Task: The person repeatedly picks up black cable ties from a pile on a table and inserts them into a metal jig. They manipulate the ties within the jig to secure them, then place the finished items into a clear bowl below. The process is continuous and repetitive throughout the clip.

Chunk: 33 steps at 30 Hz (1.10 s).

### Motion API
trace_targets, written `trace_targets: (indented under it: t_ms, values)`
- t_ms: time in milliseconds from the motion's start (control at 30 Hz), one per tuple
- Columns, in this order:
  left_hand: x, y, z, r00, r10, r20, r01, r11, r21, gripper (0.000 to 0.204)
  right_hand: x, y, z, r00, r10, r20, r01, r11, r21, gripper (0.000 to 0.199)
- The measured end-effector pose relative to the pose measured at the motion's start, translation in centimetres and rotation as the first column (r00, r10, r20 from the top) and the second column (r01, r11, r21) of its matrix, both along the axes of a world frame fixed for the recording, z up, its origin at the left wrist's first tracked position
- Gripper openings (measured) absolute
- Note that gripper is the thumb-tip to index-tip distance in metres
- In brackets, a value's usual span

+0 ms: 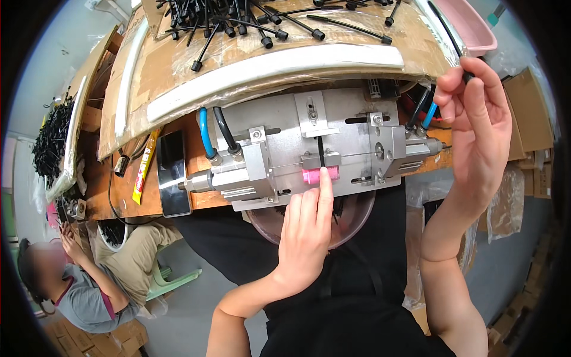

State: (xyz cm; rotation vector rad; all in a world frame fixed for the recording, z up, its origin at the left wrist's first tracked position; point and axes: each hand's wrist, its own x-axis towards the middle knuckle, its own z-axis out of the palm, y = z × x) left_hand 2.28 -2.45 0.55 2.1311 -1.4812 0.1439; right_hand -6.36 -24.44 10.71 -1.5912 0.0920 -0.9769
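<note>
Left hand [306, 229] flat, unclenched, index tip pressing pink block [319, 175] on metal fixture [309, 143]. Right hand [476, 119] pinches a thin black cable [450, 37].

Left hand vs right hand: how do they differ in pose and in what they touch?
The left hand lies low with fingers stretched out, a fingertip on the pink block of the metal fixture. The right hand is raised, fingers curled, pinching a thin black cable piece at its capped end. The left hand grips nothing; the right hand holds its piece. Both are bare.
</note>
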Motion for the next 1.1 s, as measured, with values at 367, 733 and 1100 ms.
trace_targets:
  t_ms: [367, 733, 1100]
  values:
    - [-0.2, 0.1, 0.7, 0.998, 0.030, 0.063, -0.038, 0.990, 0.137, 0.068, -2.2, 6.4, -4.4, 0.954, -0.279, -0.110, 0.209, 0.881, -0.425, 0.034]
    - [13.6, -9.7, 11.1, 0.954, 0.195, 0.228, -0.141, 0.962, -0.233, 0.025, -0.6, 11.2, -11.0, 0.892, -0.305, -0.333, 0.010, 0.751, -0.661, 0.063]
    - [14.6, -6.4, 12.7, 0.996, -0.023, 0.083, 0.042, 0.972, -0.231, 0.012, -0.1, 11.7, -10.6, 0.857, -0.342, -0.386, -0.013, 0.733, -0.680, 0.059]
